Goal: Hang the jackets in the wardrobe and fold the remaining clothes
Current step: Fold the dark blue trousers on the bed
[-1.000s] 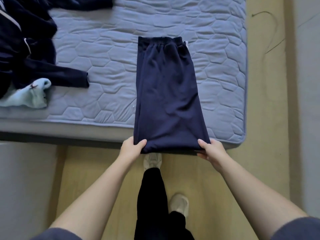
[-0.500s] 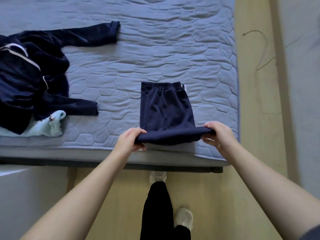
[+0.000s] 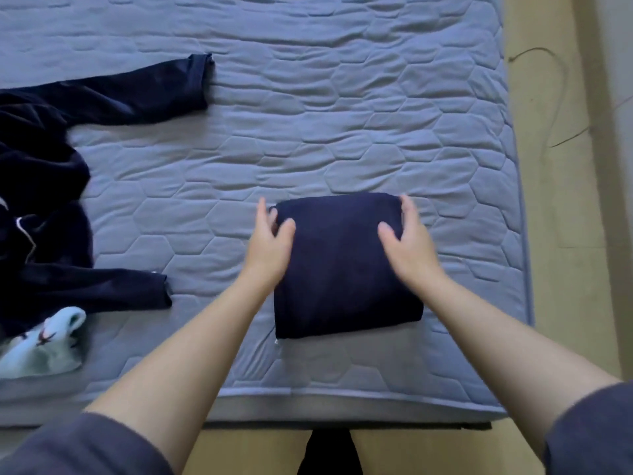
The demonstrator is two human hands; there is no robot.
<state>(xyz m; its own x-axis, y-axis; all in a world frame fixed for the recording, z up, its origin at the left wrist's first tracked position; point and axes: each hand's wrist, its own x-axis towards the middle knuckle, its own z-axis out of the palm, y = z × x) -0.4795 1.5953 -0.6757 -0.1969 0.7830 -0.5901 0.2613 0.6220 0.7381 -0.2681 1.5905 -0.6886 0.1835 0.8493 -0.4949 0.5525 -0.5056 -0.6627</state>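
Far left of the folded trousers [image 3: 342, 269], at the near edge of the mattress [image 3: 342, 97], lies a crumpled pale mint garment [image 3: 41, 347]. Just beyond it, also well left of the trousers, a dark navy jacket [image 3: 44, 207] sprawls unfolded, with one sleeve reaching towards them and the other stretched out further back.

The left hand [image 3: 269, 246] sits on the left edge of the trousers, fingers straight and loosely spread alongside the cloth, thumb resting on top. The trousers are a compact navy rectangle lying flat on the mattress near its front right corner. The right hand [image 3: 409, 245] mirrors the left on the right edge, fingers extended by the far right corner, thumb on the top layer. Both hands are slightly blurred. Grey sleeves show at the upper arms.

Right of the trousers, past the mattress edge, is a yellowish floor [image 3: 548, 200] with a thin dark cable [image 3: 561, 97] looping across it.
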